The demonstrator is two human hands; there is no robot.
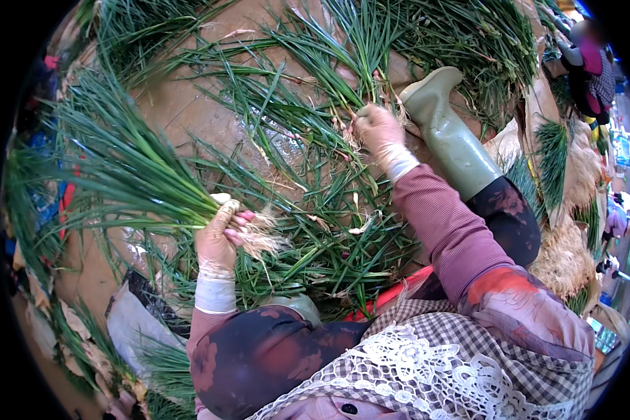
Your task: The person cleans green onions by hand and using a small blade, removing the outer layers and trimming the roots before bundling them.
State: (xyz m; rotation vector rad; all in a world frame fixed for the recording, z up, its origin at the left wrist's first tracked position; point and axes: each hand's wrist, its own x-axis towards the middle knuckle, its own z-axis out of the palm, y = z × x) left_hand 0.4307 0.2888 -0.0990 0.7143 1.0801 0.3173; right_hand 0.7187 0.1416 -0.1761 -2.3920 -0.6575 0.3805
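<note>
My left hand (219, 234) is closed round a thick bunch of green onions (154, 185). Their long leaves fan out to the upper left, while pink bulbs and pale, stringy roots stick out on the right of the fist. Farther off, my right hand (379, 128) is closed at the root ends of more green onions (329, 73) lying on the ground; its fingertips are partly hidden. Between the hands, loose stalks (294, 150) and torn leaves lie scattered, with some small bulbs and roots showing among them.
Wet brown ground (171, 129) shows between the stalks. A dense heap of greens (469, 42) lies at the far right, near my green rubber boot (455, 136). Something red (399, 288) lies by my legs. Root clumps (563, 259) lie to the right; another person (591, 70) is at the upper right.
</note>
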